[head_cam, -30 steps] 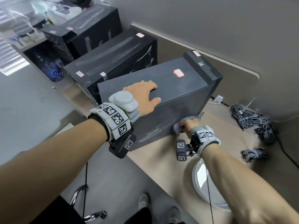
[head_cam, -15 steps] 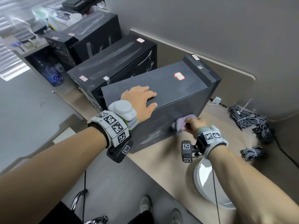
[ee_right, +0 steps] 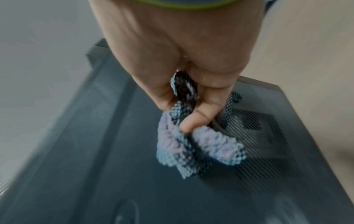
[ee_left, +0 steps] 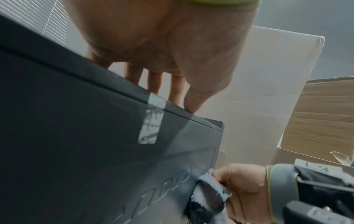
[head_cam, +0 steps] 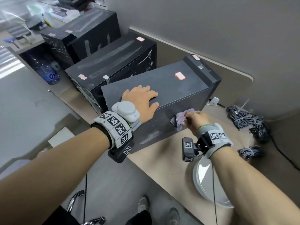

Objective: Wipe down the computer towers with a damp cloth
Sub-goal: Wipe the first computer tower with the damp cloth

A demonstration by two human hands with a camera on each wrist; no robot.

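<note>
Three dark computer towers stand in a row on a beige desk. The nearest tower (head_cam: 170, 88) (ee_left: 80, 151) (ee_right: 95, 166) is dark grey with a red sticker on top. My left hand (head_cam: 141, 101) (ee_left: 172, 57) lies flat on its top near the front edge, fingers straight, thumb at the edge. My right hand (head_cam: 194, 120) (ee_left: 243, 186) (ee_right: 184, 72) grips a bunched purple-grey checked cloth (head_cam: 181, 119) (ee_left: 208, 195) (ee_right: 191, 145) and presses it against the tower's side panel, over a perforated vent (ee_right: 260, 144). The middle tower (head_cam: 113, 62) and the far tower (head_cam: 84, 34) stand behind.
Bundles of grey cables (head_cam: 248, 120) lie on the desk (head_cam: 162, 159) at the right. A grey bowl (head_cam: 204, 181) sits at the desk's near edge under my right forearm. A water bottle (head_cam: 47, 72) stands on the floor at the left. A wall runs behind the desk.
My right hand has carried the cloth up the side panel and a little to the right. The left hand has stayed on top of the tower.
</note>
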